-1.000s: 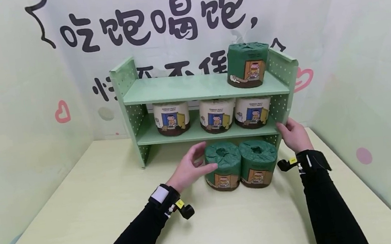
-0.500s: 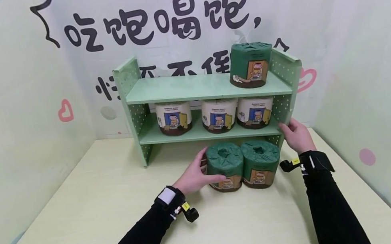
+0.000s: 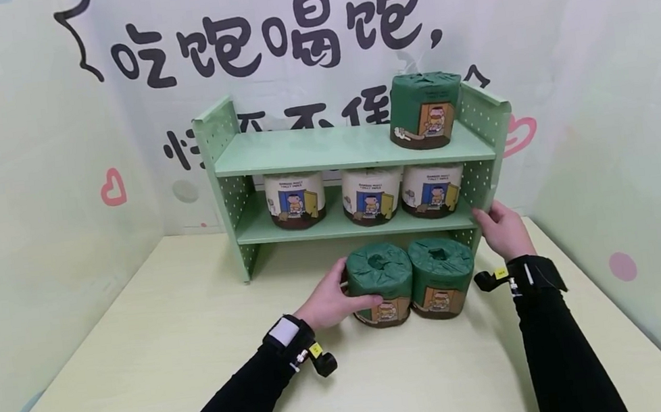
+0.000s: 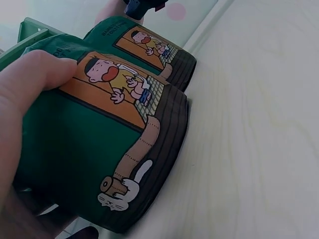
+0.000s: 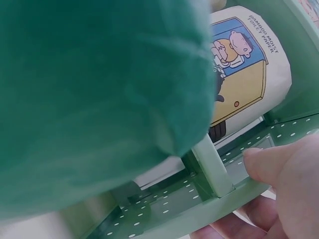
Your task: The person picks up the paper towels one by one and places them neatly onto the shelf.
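We see crinkled, matt paper on the green rolls (image 3: 384,284), smooth, perforated, metal-looking panels on the shelf (image 3: 299,148), smooth wood-grain tabletop (image 3: 418,386), and matt cloth sleeves (image 3: 236,400).

- Lower lettering (image 3: 307,109) behind the rack (image 3: 299,149): partly covered.
- Left hand (image 3: 330,298), before the rack: some fingertips hidden by the left green roll (image 3: 381,285).
- Right green roll (image 5: 94,99), before the rack: blurred, cut off in right wrist view.
- Sleeves (image 3: 225,408), before the rack: cut off.

The left grip (image 3: 332,301) now holds a green roll (image 3: 379,272).
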The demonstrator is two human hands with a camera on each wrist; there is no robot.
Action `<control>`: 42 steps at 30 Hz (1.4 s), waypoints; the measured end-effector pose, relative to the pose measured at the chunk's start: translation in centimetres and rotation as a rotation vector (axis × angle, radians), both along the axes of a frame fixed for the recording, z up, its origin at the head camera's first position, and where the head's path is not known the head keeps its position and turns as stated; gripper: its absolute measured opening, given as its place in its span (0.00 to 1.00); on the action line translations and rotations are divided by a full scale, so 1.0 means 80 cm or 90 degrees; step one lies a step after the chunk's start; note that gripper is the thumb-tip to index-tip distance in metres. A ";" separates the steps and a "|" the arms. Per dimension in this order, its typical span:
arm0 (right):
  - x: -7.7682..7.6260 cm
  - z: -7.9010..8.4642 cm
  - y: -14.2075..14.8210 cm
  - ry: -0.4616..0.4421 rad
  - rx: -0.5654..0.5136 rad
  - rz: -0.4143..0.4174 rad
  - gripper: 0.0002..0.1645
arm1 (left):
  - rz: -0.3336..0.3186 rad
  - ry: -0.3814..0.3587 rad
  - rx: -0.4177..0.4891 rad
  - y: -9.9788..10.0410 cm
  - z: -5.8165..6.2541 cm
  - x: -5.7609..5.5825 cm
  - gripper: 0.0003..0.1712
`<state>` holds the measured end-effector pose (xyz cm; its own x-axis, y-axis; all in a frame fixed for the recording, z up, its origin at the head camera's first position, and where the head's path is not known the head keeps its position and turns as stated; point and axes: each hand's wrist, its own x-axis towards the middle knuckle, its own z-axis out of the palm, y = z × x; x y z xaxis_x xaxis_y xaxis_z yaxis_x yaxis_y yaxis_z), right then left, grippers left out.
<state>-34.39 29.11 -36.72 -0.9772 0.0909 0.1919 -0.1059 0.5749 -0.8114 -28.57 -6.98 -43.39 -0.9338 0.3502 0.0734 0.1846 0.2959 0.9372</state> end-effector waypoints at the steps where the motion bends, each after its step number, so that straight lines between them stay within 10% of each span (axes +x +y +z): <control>1: 0.000 0.000 0.000 0.000 0.001 -0.001 0.38 | -0.004 -0.001 0.003 -0.001 0.000 0.000 0.57; 42: 0.001 0.000 -0.001 0.001 -0.019 0.001 0.37 | -0.007 -0.014 0.002 -0.011 0.004 -0.001 0.60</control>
